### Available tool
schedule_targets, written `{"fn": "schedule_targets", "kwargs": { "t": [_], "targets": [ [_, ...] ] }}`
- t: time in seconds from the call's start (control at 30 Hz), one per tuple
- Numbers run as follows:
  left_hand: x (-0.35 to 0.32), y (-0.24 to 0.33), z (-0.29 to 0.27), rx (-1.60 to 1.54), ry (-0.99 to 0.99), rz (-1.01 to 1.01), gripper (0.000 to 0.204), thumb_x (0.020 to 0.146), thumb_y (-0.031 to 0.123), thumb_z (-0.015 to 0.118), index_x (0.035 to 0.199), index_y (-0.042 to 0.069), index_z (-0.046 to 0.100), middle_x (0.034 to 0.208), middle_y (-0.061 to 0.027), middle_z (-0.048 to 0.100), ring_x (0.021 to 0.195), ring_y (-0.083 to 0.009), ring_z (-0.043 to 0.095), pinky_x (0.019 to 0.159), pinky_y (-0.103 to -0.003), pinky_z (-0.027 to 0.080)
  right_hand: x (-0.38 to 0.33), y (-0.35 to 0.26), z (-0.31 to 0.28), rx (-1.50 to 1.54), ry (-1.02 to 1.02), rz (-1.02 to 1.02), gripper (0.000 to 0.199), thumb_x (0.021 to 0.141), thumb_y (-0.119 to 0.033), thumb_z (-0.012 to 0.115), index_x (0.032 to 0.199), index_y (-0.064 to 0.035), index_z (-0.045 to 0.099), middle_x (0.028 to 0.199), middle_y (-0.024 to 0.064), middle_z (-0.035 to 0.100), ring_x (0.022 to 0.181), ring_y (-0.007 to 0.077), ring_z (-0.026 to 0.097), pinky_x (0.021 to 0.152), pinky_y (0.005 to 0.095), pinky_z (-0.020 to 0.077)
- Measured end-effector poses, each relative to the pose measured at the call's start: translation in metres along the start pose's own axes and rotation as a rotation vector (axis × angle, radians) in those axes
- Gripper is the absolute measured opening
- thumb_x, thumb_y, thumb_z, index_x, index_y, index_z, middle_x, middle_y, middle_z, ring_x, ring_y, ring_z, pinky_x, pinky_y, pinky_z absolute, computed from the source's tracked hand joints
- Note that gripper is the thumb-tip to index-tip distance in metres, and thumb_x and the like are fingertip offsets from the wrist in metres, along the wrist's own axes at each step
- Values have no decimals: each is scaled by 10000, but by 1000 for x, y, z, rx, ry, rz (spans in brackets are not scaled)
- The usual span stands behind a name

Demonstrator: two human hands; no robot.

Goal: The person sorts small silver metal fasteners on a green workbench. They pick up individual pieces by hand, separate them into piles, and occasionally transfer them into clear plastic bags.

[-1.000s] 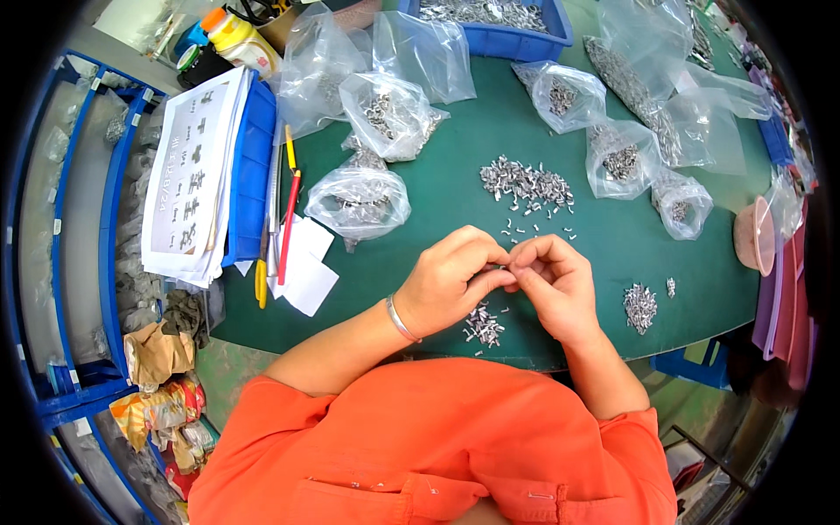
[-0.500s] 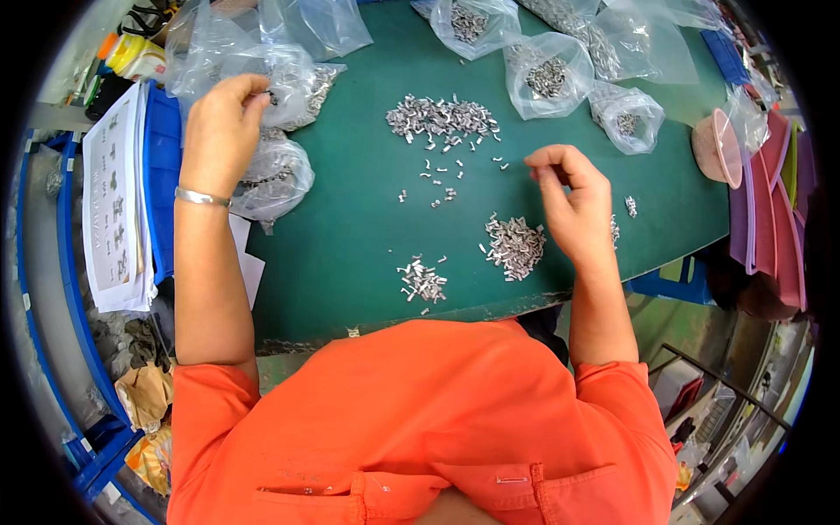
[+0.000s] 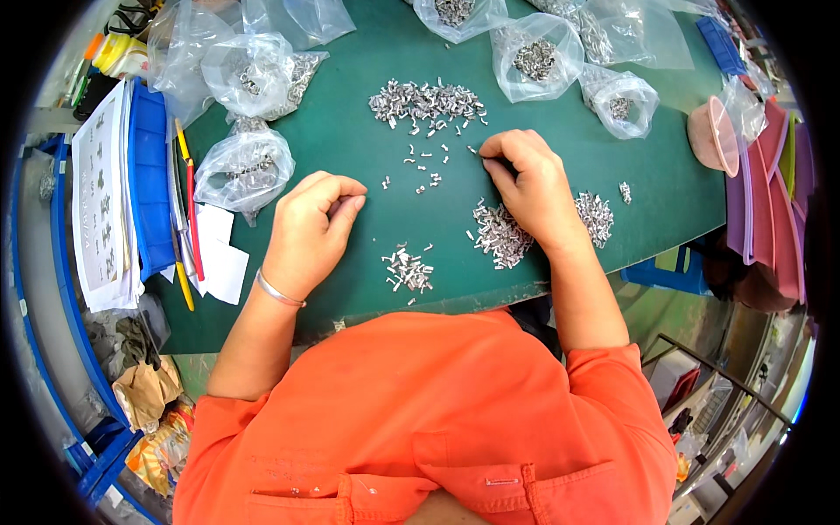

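Left hand (image 3: 308,234) in near-closed pinch, contents unclear; right hand (image 3: 534,184) at metal part (image 3: 472,150) near far pile (image 3: 427,102), grip unclear.

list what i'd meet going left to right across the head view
Papers, blue bin, slim red tool, left hand, small pile of metal pieces, right hand, tiny cluster of metal pieces, pink container

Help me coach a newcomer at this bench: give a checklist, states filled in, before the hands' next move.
1. Left hand empty: cannot tell; its fingertips could hide a small part.
2. Right hand gripping a metal part: cannot tell; one shows at its fingertips.
3. Small near pile apart from middle pile: ok, bare green table between.
4. Loose parts gathered: not ok, several scattered near far pile.
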State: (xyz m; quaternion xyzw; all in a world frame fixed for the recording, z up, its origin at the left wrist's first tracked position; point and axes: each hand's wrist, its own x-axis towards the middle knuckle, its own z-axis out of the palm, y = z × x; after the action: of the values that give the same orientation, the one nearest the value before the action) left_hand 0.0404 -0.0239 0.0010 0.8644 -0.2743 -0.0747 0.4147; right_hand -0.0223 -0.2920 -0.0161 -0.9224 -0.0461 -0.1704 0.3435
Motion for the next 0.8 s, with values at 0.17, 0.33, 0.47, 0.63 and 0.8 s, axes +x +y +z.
{"fn": "schedule_targets", "kwargs": {
  "t": [0.17,0.33,0.47,0.63,0.8],
  "targets": [
    [-4,0,11,-19,-23,-6,63,849,-2,683,910,-17,681,801,-68,627,660,-120,581,611,-240,471,-4,-1,-1,79,46,103,150,778,54,658,887,-17,584,838,124,620,812,327,606,732,383,502],
    [-2,-9,16,-17,7,-34,56,855,25,683,900,-9,682,779,-59,619,628,-107,559,591,-244,463,-8,-29,-5,262,-69,110,153,799,62,646,906,-10,562,829,137,586,802,332,604,712,360,503],
    [-2,-8,19,26,22,0,54,857,28,679,900,-5,675,781,-59,610,619,-115,555,587,-248,462,-22,-52,12,310,-197,-72,185,786,63,635,917,-27,540,852,121,587,816,335,600,716,403,495],
    [-3,-7,18,23,20,-5,61,854,33,682,904,-1,671,788,-62,606,629,-126,563,593,-251,466,-28,-54,22,330,-240,-75,177,794,58,629,908,-33,529,848,113,583,801,329,604,710,402,494],
    [-2,-9,18,38,16,-6,63,849,38,685,903,9,673,795,-67,610,639,-141,574,600,-258,472,-30,-54,19,342,-255,41,174,795,51,624,916,-40,537,843,117,586,792,322,603,705,401,495]
  ]
}}
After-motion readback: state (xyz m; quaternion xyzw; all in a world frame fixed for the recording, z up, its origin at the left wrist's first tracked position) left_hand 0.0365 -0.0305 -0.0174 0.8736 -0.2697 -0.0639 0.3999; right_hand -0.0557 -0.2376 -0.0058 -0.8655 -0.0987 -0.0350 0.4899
